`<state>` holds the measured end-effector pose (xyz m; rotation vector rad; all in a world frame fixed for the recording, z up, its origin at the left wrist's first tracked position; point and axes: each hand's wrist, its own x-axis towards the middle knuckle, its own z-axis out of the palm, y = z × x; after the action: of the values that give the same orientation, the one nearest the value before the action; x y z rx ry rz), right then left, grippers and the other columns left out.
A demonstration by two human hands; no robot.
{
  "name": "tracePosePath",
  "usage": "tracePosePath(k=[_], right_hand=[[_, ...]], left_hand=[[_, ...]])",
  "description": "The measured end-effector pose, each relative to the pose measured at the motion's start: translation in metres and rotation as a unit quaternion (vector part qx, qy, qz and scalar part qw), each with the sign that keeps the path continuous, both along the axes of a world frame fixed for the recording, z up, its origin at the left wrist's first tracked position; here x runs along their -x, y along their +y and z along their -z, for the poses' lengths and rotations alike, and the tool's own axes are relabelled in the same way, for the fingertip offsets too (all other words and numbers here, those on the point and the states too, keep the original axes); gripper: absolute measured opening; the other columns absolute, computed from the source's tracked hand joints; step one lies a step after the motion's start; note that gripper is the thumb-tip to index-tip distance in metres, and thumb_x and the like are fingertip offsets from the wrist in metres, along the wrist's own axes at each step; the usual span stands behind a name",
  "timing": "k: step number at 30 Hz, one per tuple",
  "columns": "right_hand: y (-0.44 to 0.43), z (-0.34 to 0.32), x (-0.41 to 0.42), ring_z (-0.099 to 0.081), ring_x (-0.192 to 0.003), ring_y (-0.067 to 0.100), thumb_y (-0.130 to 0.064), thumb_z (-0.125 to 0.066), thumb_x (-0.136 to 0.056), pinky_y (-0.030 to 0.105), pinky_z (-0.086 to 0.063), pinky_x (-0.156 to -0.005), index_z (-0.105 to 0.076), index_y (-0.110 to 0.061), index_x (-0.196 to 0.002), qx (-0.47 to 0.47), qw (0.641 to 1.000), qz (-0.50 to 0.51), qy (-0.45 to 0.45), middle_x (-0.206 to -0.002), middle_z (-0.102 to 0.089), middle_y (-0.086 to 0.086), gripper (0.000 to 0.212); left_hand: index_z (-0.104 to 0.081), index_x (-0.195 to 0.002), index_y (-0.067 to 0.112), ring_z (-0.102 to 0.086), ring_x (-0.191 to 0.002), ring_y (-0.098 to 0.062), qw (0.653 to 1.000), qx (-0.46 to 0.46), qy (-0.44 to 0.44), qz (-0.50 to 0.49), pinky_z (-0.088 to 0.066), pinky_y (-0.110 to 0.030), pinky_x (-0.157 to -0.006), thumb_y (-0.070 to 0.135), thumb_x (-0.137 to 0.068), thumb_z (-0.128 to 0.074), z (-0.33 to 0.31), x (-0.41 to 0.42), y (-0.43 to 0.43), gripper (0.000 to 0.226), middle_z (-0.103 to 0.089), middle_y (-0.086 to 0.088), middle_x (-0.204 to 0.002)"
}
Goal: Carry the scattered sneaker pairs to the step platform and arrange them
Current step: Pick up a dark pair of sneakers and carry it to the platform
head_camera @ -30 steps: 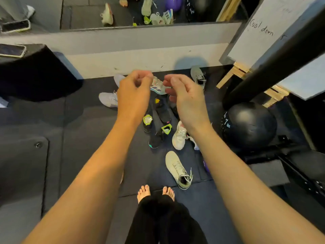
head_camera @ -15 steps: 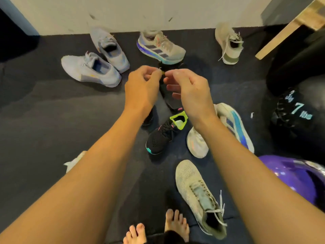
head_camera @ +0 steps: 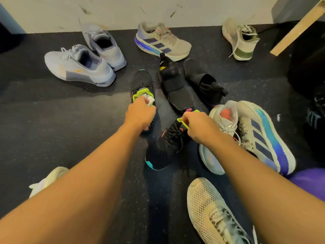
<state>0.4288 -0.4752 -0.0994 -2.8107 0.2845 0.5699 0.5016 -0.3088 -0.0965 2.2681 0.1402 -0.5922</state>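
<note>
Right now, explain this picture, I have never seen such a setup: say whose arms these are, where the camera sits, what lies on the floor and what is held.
No machine: a person wears one camera on the head, looking down at their own arms. The left hand grips the lime heel collar of the far black sneaker; the right hand pinches the same collar on the near black sneaker. Both shoes look to be on the dark floor. Around them lie a pale blue pair, a plain black pair, grey striped sneakers and a cream mesh sneaker.
</note>
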Motion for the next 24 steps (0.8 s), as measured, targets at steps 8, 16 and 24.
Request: tracePosePath(k=[8,16,24], right_hand=[[-0.003,0.003,0.005,-0.050,-0.114,0.025,-0.013,-0.057,-0.079,0.043,-0.027,-0.093,-0.053,-0.027,-0.113,0.127,0.979,-0.147,0.061,-0.116,-0.062,-0.004,0.036],[0.006,-0.016,0.022,-0.057,-0.103,0.026,-0.039,-0.056,-0.089,0.045,-0.027,-0.094,-0.053,-0.027,-0.090,0.166,0.963,-0.204,0.052,-0.097,-0.063,-0.002,0.013],[0.040,-0.147,0.056,-0.055,-0.109,0.034,-0.038,-0.058,-0.089,0.046,-0.029,-0.098,-0.059,-0.019,-0.097,0.145,0.986,-0.083,0.008,-0.097,-0.064,0.009,0.021]], left_hand=[[-0.051,-0.114,0.010,-0.055,-0.102,-0.042,0.968,-0.200,-0.092,0.120,-0.038,-0.040,-0.071,0.010,-0.086,-0.056,0.023,0.019,0.013,0.028,-0.055,-0.018,-0.117],[-0.055,-0.112,0.004,-0.055,-0.105,-0.044,0.957,-0.225,-0.131,0.130,-0.039,-0.041,-0.075,0.013,-0.086,-0.060,-0.008,0.025,0.035,0.028,-0.053,-0.017,-0.122],[-0.060,-0.112,0.009,-0.056,-0.095,-0.044,0.961,-0.207,-0.132,0.126,-0.034,-0.037,-0.070,0.013,-0.085,-0.055,-0.145,0.070,0.044,0.028,-0.060,-0.020,-0.108]])
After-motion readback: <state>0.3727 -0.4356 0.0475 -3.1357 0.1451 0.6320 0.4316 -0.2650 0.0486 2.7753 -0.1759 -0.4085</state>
